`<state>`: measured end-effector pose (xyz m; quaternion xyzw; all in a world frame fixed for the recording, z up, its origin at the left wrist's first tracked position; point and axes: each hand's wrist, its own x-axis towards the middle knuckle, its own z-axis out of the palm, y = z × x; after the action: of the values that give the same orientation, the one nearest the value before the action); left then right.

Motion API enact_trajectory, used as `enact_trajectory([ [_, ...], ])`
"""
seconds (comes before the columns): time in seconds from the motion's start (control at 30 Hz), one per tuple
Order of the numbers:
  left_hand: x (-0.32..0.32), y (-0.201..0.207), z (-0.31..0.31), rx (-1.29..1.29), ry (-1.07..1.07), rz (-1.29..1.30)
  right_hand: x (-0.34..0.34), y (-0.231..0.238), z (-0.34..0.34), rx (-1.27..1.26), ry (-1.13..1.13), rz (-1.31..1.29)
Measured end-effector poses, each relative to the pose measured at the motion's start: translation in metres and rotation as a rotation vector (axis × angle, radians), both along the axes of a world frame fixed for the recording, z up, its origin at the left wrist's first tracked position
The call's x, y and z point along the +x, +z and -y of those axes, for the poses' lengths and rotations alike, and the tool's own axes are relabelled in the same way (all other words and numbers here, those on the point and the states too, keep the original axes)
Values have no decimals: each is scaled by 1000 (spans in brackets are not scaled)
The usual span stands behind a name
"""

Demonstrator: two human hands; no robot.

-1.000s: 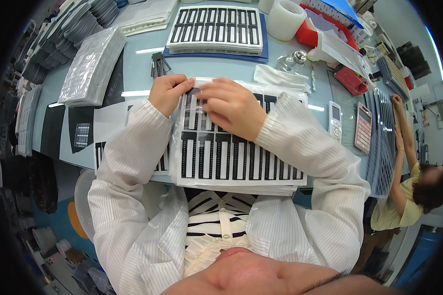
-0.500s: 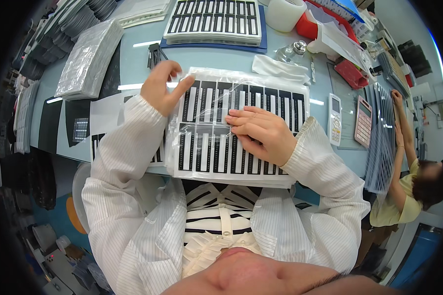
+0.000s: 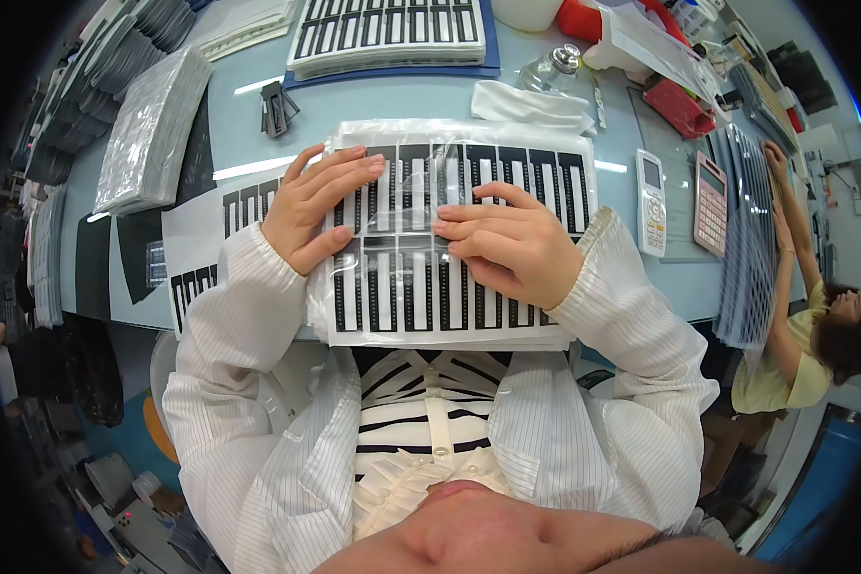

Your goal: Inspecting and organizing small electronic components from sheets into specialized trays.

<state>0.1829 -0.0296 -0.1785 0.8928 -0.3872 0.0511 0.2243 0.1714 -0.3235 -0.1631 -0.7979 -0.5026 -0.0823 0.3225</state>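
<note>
Patterned sheets [image 3: 438,297]: frame's centre, on the desk [image 3: 383,103]
Left hand [image 3: 318,203]: grip spread wide over clear film [image 3: 402,241], holding nothing
Right hand [image 3: 518,241]: fingers bent on film; cannot tell if grip pinches

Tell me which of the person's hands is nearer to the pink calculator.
Right. The right hand lies on the patterned sheets, left of the pink calculator, with the white handheld device between them; the left hand is at the sheets' left side, farther off.

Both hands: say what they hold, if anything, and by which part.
Nothing is visibly gripped: the left hand rests on the left part of the patterned sheets, the right hand on their middle.
</note>
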Motion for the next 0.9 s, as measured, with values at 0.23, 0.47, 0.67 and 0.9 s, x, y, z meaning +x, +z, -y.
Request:
enact_trajectory([
  [0.23,0,-4,0,-6,43,-24,-41,-17,128,40,-287,-333],
  [0.47,-1,-1,3,-49,10,-17,-143,-8,361,1089,-595,-330],
  [0.67,-4,6,2,-43,5,-22,-168,60,383,1123,-402,-186],
  [0.9,-7,45,5,-217,-54,32,-64,157,182,587,-610,291],
])
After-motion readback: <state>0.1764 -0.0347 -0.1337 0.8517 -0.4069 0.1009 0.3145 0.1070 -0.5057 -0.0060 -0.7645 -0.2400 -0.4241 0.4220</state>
